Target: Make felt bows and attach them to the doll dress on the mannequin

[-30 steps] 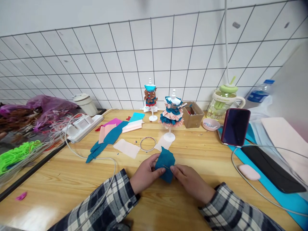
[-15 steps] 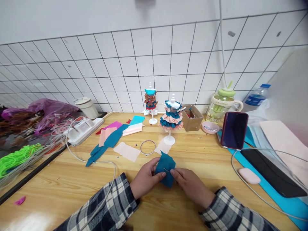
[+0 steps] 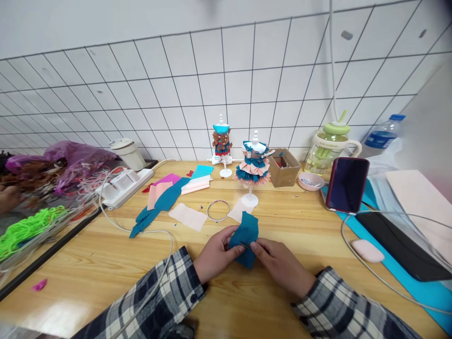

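Observation:
A small piece of teal crepe paper (image 3: 249, 228) is held up over the wooden table between both hands. My left hand (image 3: 217, 252) grips its left edge, thumb lying on the front and fingers behind. At the right edge, my right hand (image 3: 282, 263) pinches the paper between thumb and fingers. A thin, needle-like line shows across the paper between the two thumbs; which hand bears it is unclear. Just behind stands a mini dress form (image 3: 252, 167) in teal and pink ruffles. Near it lie a metal ring (image 3: 218, 210) and a pale pink paper piece (image 3: 188, 216).
Teal paper strips (image 3: 165, 200) lie left of centre. A second dress form (image 3: 221, 141), cardboard box (image 3: 284, 172) and pink bowl (image 3: 311, 181) stand behind. A phone (image 3: 348, 184) leans at right. Cables cross both sides. Another person's hand (image 3: 10, 197) is at far left.
The view has shifted slightly. Both hands still hold the teal paper, which has tilted a little, its top leaning right. Another person's hand has come into view at far left.

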A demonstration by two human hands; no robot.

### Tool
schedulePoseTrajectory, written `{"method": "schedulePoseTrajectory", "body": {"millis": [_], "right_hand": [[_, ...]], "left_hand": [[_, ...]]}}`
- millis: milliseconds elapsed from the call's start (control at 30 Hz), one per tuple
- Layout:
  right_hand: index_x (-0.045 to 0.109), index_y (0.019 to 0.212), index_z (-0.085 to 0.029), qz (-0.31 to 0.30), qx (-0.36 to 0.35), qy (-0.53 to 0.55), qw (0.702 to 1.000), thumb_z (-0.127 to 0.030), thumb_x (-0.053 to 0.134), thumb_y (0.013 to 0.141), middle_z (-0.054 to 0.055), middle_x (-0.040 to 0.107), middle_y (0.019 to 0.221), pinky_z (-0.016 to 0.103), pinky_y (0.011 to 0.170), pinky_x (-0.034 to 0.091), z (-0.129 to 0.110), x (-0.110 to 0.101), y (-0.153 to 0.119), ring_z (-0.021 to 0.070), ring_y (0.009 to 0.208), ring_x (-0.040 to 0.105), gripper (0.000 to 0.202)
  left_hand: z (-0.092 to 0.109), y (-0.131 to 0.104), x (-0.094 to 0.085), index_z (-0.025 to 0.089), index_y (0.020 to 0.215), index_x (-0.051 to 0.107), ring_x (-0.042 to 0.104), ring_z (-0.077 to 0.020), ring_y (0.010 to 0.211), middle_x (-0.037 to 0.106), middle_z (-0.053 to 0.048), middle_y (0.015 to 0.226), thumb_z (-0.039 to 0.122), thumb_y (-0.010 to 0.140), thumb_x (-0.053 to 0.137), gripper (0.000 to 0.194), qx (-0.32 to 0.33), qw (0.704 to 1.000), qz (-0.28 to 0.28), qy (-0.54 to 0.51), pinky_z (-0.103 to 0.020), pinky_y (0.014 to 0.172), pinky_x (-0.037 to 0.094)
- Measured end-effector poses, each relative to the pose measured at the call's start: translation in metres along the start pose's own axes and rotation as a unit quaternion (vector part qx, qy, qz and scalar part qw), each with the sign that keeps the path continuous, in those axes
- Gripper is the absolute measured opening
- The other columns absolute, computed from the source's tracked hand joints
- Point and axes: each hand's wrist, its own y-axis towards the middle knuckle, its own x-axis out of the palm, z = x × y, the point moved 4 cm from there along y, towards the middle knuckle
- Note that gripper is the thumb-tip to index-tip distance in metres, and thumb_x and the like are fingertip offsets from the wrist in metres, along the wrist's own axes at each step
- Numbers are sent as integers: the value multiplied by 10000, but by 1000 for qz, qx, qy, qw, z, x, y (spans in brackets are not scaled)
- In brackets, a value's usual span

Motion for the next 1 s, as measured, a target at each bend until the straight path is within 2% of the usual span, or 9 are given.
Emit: {"method": "schedulePoseTrajectory", "body": {"millis": [267,433,600,833,1000], "right_hand": [[560,777,-203,-4,-1,18,1000,-539,278,937,23,636,785,280,655,370,-1,-1,0,175,726,553,467],[535,686,-204,3,24,15,1000,-553,225,942,10,586,645,268,600,346,0,-7,-3,158,634,523,532],[536,672,-206,-16,34,6,999,-549,206,946,2,544,561,263,576,333,-1,-7,-3,152,584,507,549],[518,696,-204,-10,2,-16,1000,-522,235,950,14,610,703,267,603,331,-4,-3,-3,154,645,509,495],[516,704,-207,2,2,-15,1000,-528,242,946,11,603,698,273,616,342,-4,-5,-2,158,650,512,486]], "left_hand": [[1,0,2,140,1194,503,619,-188,924,665,-84,1048,276,772,685,479,3,999,7,-34,-311,824,493],[1,1,-2,147,1270,432,629,-208,918,664,-99,1059,310,750,708,611,0,997,48,-67,-334,820,498],[0,1,-2,134,1282,408,630,-212,912,660,-113,1059,316,740,718,651,-12,997,44,-64,-343,817,496],[0,-1,3,139,1261,435,622,-198,874,661,-89,999,315,750,706,605,-12,999,21,-38,-322,776,495],[0,-1,1,139,1289,394,625,-199,867,664,-95,999,326,746,710,656,-10,998,43,-53,-329,781,497]]}}
